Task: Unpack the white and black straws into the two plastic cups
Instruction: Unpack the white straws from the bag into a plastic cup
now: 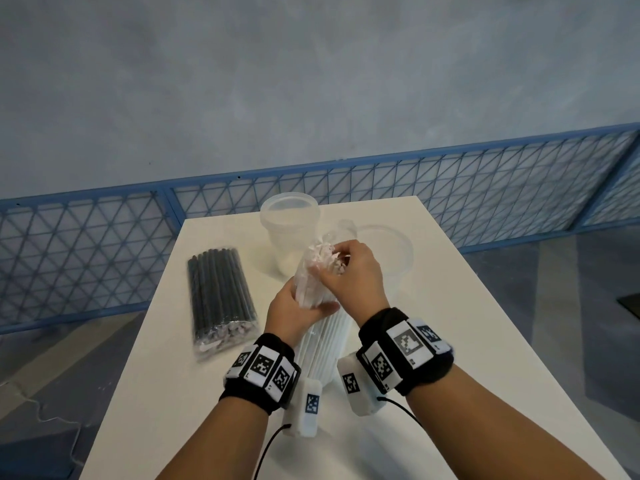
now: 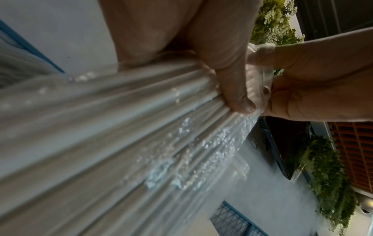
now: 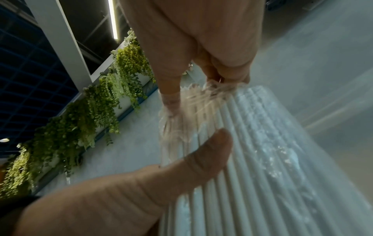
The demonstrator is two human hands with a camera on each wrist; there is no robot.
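White straw pack (image 1: 320, 327) stands upright, mid-bench, near edge. My left hand (image 1: 294, 311) grips its middle; right hand (image 1: 349, 271) pinches the wrapper top (image 1: 320, 252). I judge the step as opening the wrap; next, tear and lift straws toward the near cup (image 1: 391, 251). Far cup (image 1: 289, 216) just behind. Black straw pack (image 1: 221, 299) lies left. Bench (image 1: 450, 341) open to the right.

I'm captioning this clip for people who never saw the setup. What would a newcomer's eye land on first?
First, the pack of white straws held upright at the table's middle: the left hand grips its side while the right hand pinches the crinkled wrapper at the top. Next, the sealed pack of black straws lying flat to the left, and two clear plastic cups behind the hands.
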